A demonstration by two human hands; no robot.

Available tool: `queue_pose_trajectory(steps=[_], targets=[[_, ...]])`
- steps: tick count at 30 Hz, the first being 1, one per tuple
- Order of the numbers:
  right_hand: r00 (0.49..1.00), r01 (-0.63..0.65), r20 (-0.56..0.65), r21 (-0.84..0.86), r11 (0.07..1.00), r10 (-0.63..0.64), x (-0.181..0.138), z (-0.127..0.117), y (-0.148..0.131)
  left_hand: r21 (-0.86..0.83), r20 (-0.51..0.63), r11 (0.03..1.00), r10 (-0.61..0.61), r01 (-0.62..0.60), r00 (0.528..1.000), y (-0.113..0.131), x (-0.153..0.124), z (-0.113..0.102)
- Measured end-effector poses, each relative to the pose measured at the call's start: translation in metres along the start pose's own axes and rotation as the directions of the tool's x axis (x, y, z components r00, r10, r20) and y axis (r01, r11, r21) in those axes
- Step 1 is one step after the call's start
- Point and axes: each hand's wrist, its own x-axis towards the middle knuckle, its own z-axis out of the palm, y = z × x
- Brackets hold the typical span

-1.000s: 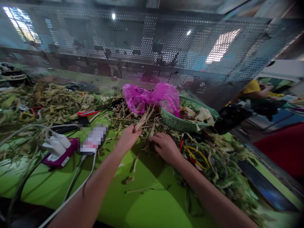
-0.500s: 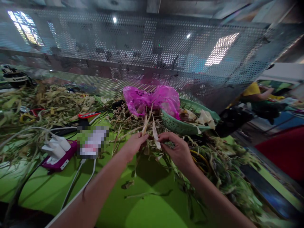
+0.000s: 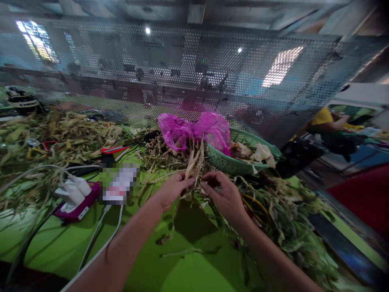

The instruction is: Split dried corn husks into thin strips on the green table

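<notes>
My left hand (image 3: pixel 175 188) is closed on a small bunch of dry, pale, pointed leaves (image 3: pixel 193 162), which stick up from between thumb and fingers. Just to the right, my right hand (image 3: pixel 224 194) has its fingers curled together close to the base of the bunch. Whatever lies between those right fingertips is too small to make out. Behind the leaves sits a crumpled pink plastic bag (image 3: pixel 212 127), partly over the rim of a green basket (image 3: pixel 226 162) with pale dry husks in it.
Heaps of withered stalks (image 3: pixel 75 136) cover the left, with more plant matter (image 3: pixel 291 219) at right. A purple power strip (image 3: pixel 77 209) with white plugs, a cabled phone (image 3: pixel 117 188) and a red cutter (image 3: pixel 114 150) lie left. A perforated metal panel (image 3: pixel 164 81) stands behind; a person (image 3: pixel 326 121) is far right.
A pale leaf that hung by my right fingers now stands upright with the others in my left hand. My right fingers have curled in closer to the bunch.
</notes>
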Motion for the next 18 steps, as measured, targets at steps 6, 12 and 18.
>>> queue_pose_trajectory(steps=[6, 12, 18], targets=[[0.963, -0.267, 0.124, 0.369, 0.890, 0.238, 0.002, 0.004, 0.002, 0.100, 0.109, 0.995, -0.039, 0.028, 0.993, -0.011, 0.000, 0.004], [0.962, -0.265, 0.060, 0.429, 0.864, 0.265, 0.001, 0.003, 0.001, 0.083, 0.163, 0.996, -0.024, 0.010, 0.986, -0.015, 0.000, 0.009], [0.953, -0.264, 0.002, 0.490, 0.831, 0.302, 0.002, 0.003, 0.004, 0.212, 0.198, 0.977, -0.024, -0.019, 0.980, -0.015, -0.001, 0.013]])
